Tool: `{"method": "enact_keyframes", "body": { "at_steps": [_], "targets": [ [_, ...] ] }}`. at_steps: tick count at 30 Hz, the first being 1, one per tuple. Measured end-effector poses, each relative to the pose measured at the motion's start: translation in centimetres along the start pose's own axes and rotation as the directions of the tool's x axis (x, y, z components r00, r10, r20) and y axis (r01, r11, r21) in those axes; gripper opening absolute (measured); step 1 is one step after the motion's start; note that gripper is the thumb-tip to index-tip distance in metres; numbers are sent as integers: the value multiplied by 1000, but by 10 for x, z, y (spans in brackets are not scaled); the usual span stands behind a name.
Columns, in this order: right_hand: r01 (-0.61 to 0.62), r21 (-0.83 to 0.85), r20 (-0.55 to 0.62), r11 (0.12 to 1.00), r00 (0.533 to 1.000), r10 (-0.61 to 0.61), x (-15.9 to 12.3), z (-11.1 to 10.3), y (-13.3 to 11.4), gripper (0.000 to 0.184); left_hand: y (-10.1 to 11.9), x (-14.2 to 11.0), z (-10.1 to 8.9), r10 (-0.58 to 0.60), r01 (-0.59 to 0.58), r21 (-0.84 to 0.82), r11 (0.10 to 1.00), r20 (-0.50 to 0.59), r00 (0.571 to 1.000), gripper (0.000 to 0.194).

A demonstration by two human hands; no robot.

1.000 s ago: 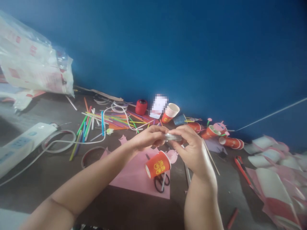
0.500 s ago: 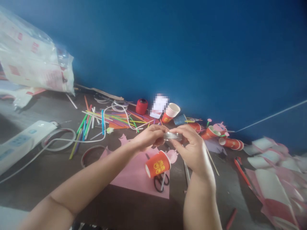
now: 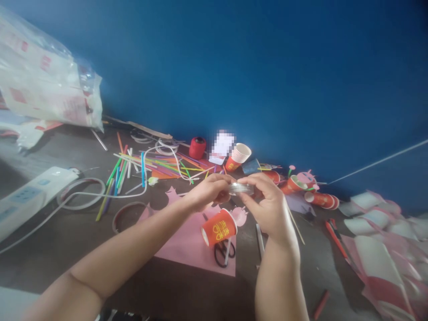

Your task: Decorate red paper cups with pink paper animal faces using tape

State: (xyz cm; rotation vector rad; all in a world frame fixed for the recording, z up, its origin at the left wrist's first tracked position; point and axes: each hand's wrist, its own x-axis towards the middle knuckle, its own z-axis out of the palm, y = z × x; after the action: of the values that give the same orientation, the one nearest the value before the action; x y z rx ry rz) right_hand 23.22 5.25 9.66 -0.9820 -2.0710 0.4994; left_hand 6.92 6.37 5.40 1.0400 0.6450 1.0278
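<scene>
On my feed, well left of the fingers, I see a bag [image 3: 50, 80] and, nearer the body, a power strip [image 3: 36, 194]; closer in, straws [image 3: 123, 171] lie scattered. Pink paper [image 3: 187, 249] spreads on the body side of the fingers. My left hand [image 3: 214, 191] has its fingers curled almost closed at the left edge of a clear roll [image 3: 239, 188]; I cannot tell whether they grip it or only touch. Just below them a red cup [image 3: 220, 228] lies tipped over, partly covering scissors [image 3: 216, 260]. A cup stack [image 3: 239, 156] leans beyond the fingertips. The roll sits between both hands, and my right hand [image 3: 269, 200] pinches it, thumb below and fingers above, parted only as wide as the roll. Well right of those fingers are a red knife [image 3: 336, 236] and a pink-and-white pile [image 3: 374, 254]. Across the last second almost nothing changes: the roll stays between the hands, so I judge the work has not moved past handling it.
</scene>
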Motion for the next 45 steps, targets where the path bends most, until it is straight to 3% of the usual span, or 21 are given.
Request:
{"method": "enact_keyframes", "body": {
  "at_steps": [15,23,32,45],
  "targets": [
    [10,14,-2,1000,1000,-10,0,0,0,23,2,-3,2,41,-41,17,999,9,999,10],
    [-15,100,-15,995,1000,17,-2,-3,-1,21,4,-5,4,26,-25,-36,999,28,999,17],
    [-3,121,-13,993,1000,5,-2,-5,-2,23,6,-6,8,76,-74,-96,993,16,997,13],
    [-21,146,-15,989,1000,23,-2,-4,-3,21,5,-5,9,41,-46,-135,990,-40,998,14]
  ]
}}
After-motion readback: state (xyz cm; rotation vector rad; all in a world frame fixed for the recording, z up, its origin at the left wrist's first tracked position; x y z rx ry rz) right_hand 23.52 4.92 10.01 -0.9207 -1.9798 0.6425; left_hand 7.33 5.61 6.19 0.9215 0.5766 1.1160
